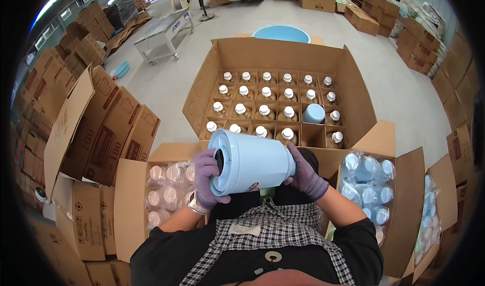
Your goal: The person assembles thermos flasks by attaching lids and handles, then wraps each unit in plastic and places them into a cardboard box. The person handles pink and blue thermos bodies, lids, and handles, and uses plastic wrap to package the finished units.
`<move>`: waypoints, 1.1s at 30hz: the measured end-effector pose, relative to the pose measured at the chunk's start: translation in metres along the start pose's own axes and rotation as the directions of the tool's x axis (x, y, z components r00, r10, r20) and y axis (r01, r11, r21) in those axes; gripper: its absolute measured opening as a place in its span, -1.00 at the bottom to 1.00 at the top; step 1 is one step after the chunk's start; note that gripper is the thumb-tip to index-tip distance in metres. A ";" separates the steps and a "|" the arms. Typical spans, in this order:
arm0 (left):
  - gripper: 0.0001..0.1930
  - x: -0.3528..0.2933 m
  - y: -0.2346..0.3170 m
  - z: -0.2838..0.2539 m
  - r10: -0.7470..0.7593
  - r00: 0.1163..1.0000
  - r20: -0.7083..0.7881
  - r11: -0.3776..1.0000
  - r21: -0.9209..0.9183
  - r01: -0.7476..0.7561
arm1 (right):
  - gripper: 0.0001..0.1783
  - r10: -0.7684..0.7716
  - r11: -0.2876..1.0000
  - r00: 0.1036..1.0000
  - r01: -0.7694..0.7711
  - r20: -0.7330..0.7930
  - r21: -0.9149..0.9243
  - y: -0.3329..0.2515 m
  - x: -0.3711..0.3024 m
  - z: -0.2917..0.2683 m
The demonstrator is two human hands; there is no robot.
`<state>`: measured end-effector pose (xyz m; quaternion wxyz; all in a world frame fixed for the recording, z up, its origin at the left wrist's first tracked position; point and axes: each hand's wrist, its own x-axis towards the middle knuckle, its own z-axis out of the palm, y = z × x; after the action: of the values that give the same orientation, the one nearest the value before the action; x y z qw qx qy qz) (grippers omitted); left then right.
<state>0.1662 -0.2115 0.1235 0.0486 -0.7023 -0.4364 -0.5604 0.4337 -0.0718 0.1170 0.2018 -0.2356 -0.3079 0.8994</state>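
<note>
In the head view, a light blue container [260, 164] lies on its side across the middle of the frame, held up over the wearer's lap, with its broad rimmed end to the left and its narrower end to the right. The left-hand grip [206, 180] is closed on the broad end, fingers bent over the face of the rim near a dark patch; whether that patch is an opening or an insert, I cannot tell. The right-hand grip [309, 177] is grasping the narrower end, its thumb side uppermost and some fingers hidden. One hand at each end probably suits something this bulky and smooth, keeping it level and leaving its side in plain sight. Thin purple gloves likely add friction and keep marks off.

Above centre, a big open carton [283, 54] stands close in front of the wearer, split by cardboard dividers [275, 122]. These seem meant to keep the white-capped bottles [266, 91] upright and from knocking together. A blue tumbler [314, 113] sits among them at the carton's right.

At lower left a box [130, 205] holds pink wrapped items [171, 195]; at lower right another box [408, 205] holds blue wrapped items [369, 170]. Both flank the lap, presumably for easy reach, and the clear film likely guards against scuffs.
</note>
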 end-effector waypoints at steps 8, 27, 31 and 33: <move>-0.21 -0.026 -0.033 0.022 -0.826 0.394 0.402 -0.055 -0.754 0.654 | -0.26 -0.382 -0.575 0.472 0.552 0.794 -0.604 -0.043 -0.007 0.071; -0.34 0.039 -0.243 0.075 -0.712 0.657 0.249 0.637 0.624 0.453 | 0.00 -0.953 0.297 0.194 0.440 -0.234 -0.847 -0.026 -0.099 -0.118; -0.33 0.066 -0.223 0.140 -0.555 0.774 0.305 0.680 0.702 0.211 | -0.02 -0.902 0.398 0.061 0.503 -0.428 -0.767 -0.019 -0.140 -0.140; -0.36 0.092 -0.171 0.185 -0.443 0.757 0.480 0.835 0.528 0.154 | -0.01 -0.890 0.414 0.067 0.532 -0.451 -0.739 -0.008 -0.146 -0.149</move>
<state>0.1888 0.0482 0.0596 -0.0169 -0.7261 -0.6582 -0.1982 0.6350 -0.0712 0.0615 0.6921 -0.4633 -0.4181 0.3627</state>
